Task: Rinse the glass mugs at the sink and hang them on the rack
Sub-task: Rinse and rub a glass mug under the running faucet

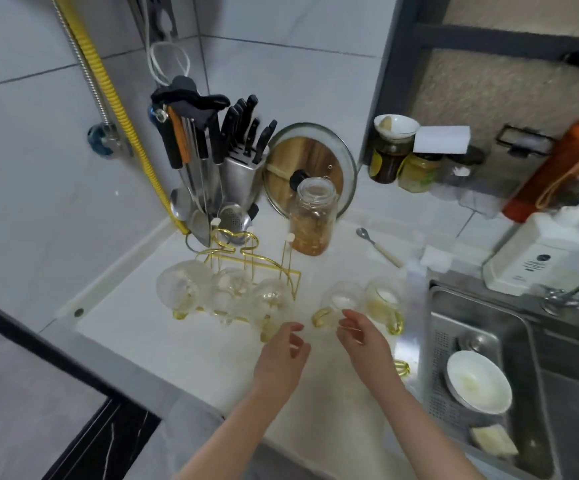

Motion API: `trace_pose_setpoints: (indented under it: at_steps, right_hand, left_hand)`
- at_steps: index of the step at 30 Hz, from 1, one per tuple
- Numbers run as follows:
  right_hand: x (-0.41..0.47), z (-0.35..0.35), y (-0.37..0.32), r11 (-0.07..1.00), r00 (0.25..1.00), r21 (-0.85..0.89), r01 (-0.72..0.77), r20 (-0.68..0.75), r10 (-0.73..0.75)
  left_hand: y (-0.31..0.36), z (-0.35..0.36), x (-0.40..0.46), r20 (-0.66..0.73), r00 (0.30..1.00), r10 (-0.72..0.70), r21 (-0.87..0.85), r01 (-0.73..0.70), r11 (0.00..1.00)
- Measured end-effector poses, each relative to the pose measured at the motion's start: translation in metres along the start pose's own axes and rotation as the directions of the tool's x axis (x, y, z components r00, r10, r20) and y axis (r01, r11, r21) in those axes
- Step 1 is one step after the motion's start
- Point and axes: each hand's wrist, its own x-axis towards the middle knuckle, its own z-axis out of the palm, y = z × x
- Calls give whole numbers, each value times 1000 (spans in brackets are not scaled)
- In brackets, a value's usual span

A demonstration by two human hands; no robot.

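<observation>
Kitchen counter (pixel 184 344) seen from above, with gold wire rack (pixel 246 258) taken as landmark.

Rack: standing on counter, three glass mugs (pixel 227 292) hung on it upside down, amber handles toward viewer.

Right of rack: two more mugs on counter. Nearer mug (pixel 341 299) just beside rack, amber handle pointing toward left hand. Farther mug (pixel 383 301) next to it, close to sink (pixel 523 341) edge, handle at lower right.

Below and right of rack: left hand (pixel 281 355) hovering over counter, fingers loosely curled, holding nothing, fingertips near handle of nearer mug but apart from it. Right hand (pixel 364 336) just right of left hand, fingers relaxed and spread, at base of nearer mug; contact with mug not discernible through blur; nothing gripped.

Behind rack: tall glass jar (pixel 312 216) with yellowish contents, glass pot lid (pixel 310 168) leaning against wall, knife block (pixel 243 168) and hanging utensils (pixel 194 161) at corner. Small spoon (pixel 380 245) lying right of jar.

Far right of rack: steel sink holding white bowl (pixel 478 382) and sponge (pixel 494 443); tap (pixel 565 296) at its rear edge. Jars (pixel 402 164) and orange bottle (pixel 554 168) along back wall beyond sink.
</observation>
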Motion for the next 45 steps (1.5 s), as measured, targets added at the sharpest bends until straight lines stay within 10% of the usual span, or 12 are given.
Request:
trace_pose_setpoints:
  at_steps: [11,27,45]
  right_hand:
    - [-10,-89,75,961,995,-262,-87,22,97]
    - [8,-101,94,996,981,-21,-84,176,86]
    - [-77,-234,67,1000,899,23,-15,-438,23]
  left_hand:
    - [32,68,0,360,927,109,114,-160,980]
    - [31,101,3,205,974,93,-14,-92,996]
    - [145,183,-31,389,794,467,-295,-372,880]
